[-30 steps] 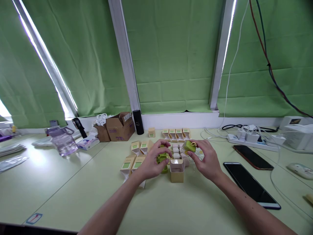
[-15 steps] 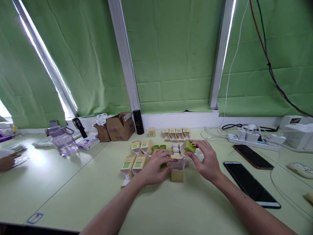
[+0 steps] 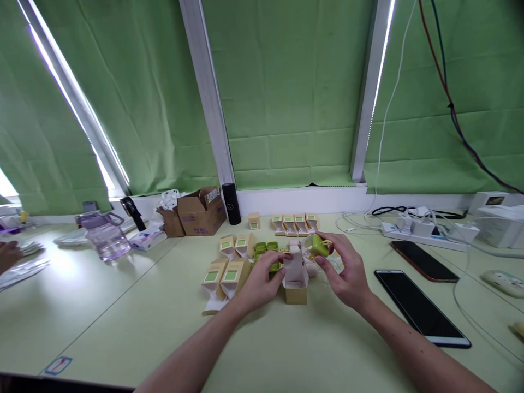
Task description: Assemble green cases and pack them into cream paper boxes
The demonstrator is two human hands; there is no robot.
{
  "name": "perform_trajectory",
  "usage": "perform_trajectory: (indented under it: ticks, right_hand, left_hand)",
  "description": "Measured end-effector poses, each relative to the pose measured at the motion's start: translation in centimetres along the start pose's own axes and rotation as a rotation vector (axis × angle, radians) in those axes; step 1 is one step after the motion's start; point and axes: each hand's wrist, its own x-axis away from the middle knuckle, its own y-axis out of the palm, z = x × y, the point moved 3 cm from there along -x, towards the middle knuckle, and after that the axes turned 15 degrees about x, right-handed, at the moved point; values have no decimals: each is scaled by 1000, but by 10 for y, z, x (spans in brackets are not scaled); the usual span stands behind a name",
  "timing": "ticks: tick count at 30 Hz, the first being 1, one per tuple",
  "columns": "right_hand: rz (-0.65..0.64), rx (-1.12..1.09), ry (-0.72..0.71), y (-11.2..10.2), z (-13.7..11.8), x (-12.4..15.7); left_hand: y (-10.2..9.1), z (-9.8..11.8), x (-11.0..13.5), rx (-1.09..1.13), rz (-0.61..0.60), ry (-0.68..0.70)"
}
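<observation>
So, a small open tan cardboard box (image 3: 295, 285) is stood upright on the pale green tabletop (image 3: 286, 349), flaps up, right in front of the person. It's gripped on its 9 o'clock side by the left hand (image 3: 260, 279), with the fingers curled against the wall and flap. The right hand (image 3: 347, 273) is kept apart from the left, at roughly 2 o'clock from the box. It's clamped on a small green plastic piece with a yellow loop (image 3: 317, 245), which is pinched between thumb and fingertips and held just above the box's far right corner. Whether it's touching the flap can't be told. A few green plastic trays (image 3: 265, 250) are parked at 11 o'clock from the box, partly hidden by the left hand. A cluster of 4 tan label-fronted boxes (image 3: 224, 273) is laid out at 9 to 10 o'clock, and a row of 4 more small boxes (image 3: 295, 222) is lined up at 12 o'clock near the wall. 2 black phones (image 3: 421, 305) are laid flat at 3 o'clock, well apart from the box. Another person's hand (image 3: 7, 254) is seen at the far left edge.
</observation>
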Motion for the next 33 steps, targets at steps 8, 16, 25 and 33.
perform_trajectory:
  ticks: [8, 16, 25, 33]
  right_hand:
    - [-172, -213, 26, 13, -9, 9]
    - [-320, -206, 37, 23, -4, 15]
    - [-341, -67, 85, 21, 2, 12]
    - [-379, -8, 44, 21, 0, 13]
  left_hand:
    - [-3, -15, 3, 139, 5, -149]
    - [-1, -15, 0, 125, 15, -140]
    - [-1, -15, 0, 169, -23, -159]
    - [-1, -12, -1, 160, -31, -161]
